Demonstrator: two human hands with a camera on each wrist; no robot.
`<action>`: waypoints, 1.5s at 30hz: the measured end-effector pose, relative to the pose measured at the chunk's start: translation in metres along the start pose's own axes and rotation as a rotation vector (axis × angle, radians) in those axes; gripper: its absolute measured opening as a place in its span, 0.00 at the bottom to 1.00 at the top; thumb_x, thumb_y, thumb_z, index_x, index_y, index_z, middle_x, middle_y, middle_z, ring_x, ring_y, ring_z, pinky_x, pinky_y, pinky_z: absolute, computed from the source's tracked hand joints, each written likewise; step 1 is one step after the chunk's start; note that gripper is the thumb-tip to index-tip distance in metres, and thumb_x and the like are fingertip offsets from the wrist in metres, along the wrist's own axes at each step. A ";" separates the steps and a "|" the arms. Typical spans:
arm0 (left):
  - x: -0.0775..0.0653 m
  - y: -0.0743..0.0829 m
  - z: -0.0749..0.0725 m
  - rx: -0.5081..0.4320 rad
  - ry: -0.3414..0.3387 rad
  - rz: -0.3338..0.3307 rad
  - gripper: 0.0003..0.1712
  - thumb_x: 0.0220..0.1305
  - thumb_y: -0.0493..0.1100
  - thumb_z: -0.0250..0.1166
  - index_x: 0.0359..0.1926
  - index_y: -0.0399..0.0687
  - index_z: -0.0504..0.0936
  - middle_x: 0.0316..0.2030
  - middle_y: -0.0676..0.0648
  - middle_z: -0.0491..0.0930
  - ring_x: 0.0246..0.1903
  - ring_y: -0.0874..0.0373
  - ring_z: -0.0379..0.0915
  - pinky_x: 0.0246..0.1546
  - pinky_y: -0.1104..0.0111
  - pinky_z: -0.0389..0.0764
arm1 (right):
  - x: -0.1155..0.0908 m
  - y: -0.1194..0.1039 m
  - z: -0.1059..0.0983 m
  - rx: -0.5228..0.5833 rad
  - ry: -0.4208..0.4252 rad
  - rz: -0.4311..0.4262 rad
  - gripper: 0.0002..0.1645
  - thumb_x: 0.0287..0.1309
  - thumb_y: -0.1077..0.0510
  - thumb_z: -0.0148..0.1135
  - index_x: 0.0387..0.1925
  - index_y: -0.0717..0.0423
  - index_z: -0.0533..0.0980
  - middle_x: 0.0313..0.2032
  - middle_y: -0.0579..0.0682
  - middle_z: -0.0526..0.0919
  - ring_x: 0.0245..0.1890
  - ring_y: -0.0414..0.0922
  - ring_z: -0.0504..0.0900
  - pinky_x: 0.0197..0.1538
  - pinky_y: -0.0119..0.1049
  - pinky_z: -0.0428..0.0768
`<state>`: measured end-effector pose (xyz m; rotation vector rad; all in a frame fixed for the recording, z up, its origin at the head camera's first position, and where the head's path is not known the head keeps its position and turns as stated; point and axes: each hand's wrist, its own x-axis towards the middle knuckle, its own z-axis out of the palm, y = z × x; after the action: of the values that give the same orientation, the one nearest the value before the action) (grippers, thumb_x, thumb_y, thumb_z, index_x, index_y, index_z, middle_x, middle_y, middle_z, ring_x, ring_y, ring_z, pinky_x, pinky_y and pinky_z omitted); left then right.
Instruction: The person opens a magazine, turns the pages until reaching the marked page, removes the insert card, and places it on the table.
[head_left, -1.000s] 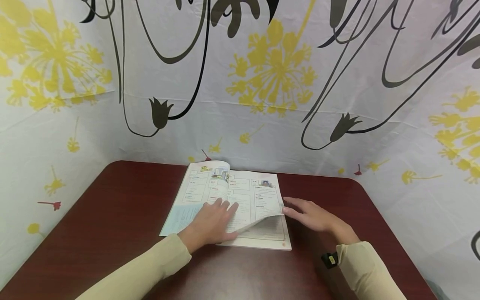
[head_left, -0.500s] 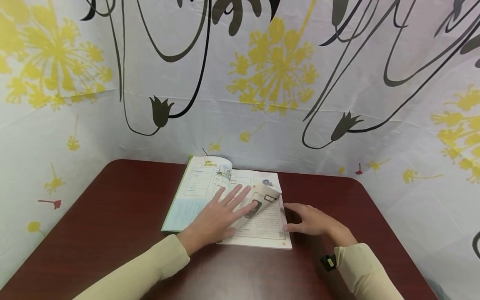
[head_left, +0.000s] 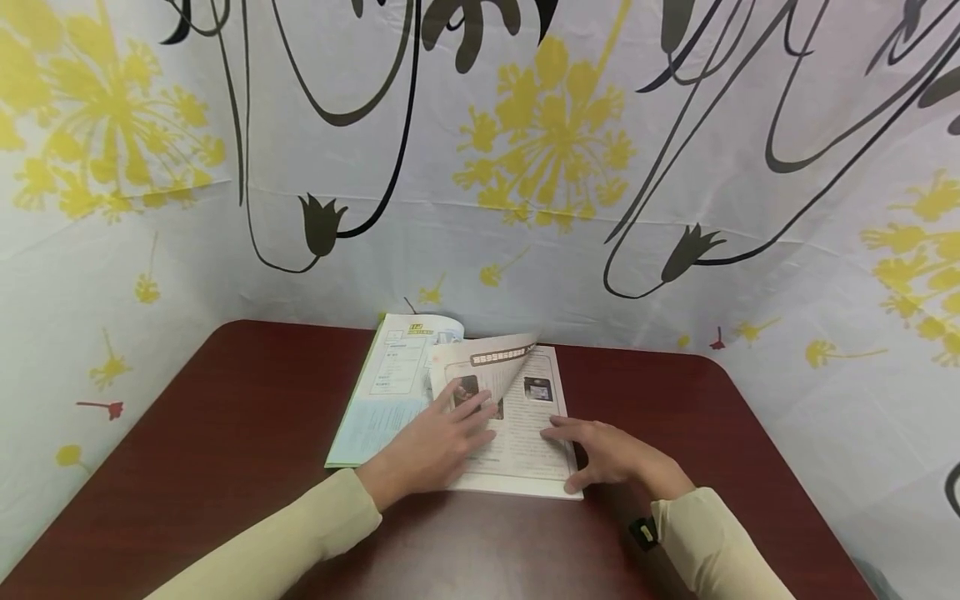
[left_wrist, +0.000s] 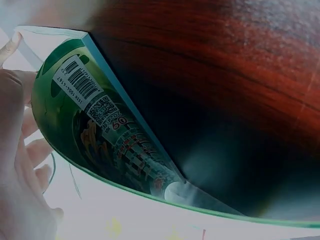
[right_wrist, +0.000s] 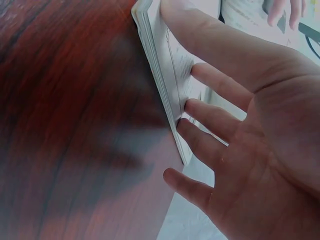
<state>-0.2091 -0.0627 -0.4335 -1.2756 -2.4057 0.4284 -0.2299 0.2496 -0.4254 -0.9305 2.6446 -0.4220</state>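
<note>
An open magazine [head_left: 525,462] lies on the table, a page [head_left: 457,362] lifted and curling over its middle. My left hand [head_left: 427,442] lies over that page with its fingers spread. In the left wrist view, the left hand [left_wrist: 22,165] is beside the magazine's curved green cover [left_wrist: 65,115], which carries a barcode. My right hand [head_left: 618,454] is at the magazine's right edge, thumb at the near corner and fingertips on the printed page. The right wrist view has the right hand's fingers [right_wrist: 215,117] extended along the stack of page edges [right_wrist: 157,70].
The dark red table [head_left: 225,450] has rounded far corners and reaches back to a patterned cloth [head_left: 375,275] with yellow and grey flowers. Cloth also hangs at both sides. A small black device [head_left: 643,533] sits at the right sleeve.
The page has swung from the right side over to the left, uncovering a page with a photo. My left hand first spread over it, then drew back slightly; the right hand came in onto the magazine.
</note>
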 end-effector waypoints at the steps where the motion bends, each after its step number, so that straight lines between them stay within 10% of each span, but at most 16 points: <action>1: 0.000 0.000 0.000 0.009 -0.006 0.006 0.24 0.65 0.52 0.57 0.61 0.59 0.78 0.71 0.48 0.66 0.74 0.49 0.51 0.71 0.42 0.49 | 0.000 -0.001 0.000 0.000 -0.005 0.001 0.50 0.41 0.48 0.81 0.67 0.55 0.72 0.69 0.62 0.67 0.68 0.62 0.67 0.62 0.60 0.69; 20: 0.000 -0.004 -0.006 -0.060 0.009 -0.127 0.18 0.57 0.54 0.62 0.43 0.49 0.85 0.61 0.44 0.76 0.69 0.45 0.61 0.67 0.39 0.56 | 0.004 -0.010 -0.005 -0.009 -0.045 0.085 0.50 0.38 0.52 0.83 0.67 0.52 0.73 0.71 0.59 0.66 0.69 0.63 0.65 0.63 0.60 0.68; 34: -0.004 -0.003 -0.008 -0.077 -0.162 -0.273 0.25 0.59 0.55 0.60 0.50 0.45 0.85 0.63 0.42 0.74 0.68 0.44 0.63 0.57 0.38 0.69 | 0.005 -0.008 -0.001 -0.015 -0.036 0.085 0.50 0.37 0.52 0.83 0.66 0.53 0.73 0.70 0.60 0.66 0.68 0.63 0.66 0.62 0.61 0.68; 45: -0.006 0.000 -0.003 -0.293 -0.163 -0.407 0.26 0.61 0.51 0.59 0.54 0.38 0.81 0.64 0.36 0.72 0.63 0.39 0.68 0.39 0.42 0.81 | 0.003 -0.008 0.001 -0.023 -0.030 0.112 0.50 0.36 0.53 0.84 0.66 0.52 0.74 0.70 0.59 0.67 0.68 0.62 0.67 0.62 0.60 0.69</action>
<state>-0.2046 -0.0678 -0.4322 -0.8415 -2.8583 0.0639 -0.2276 0.2415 -0.4238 -0.7838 2.6636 -0.3480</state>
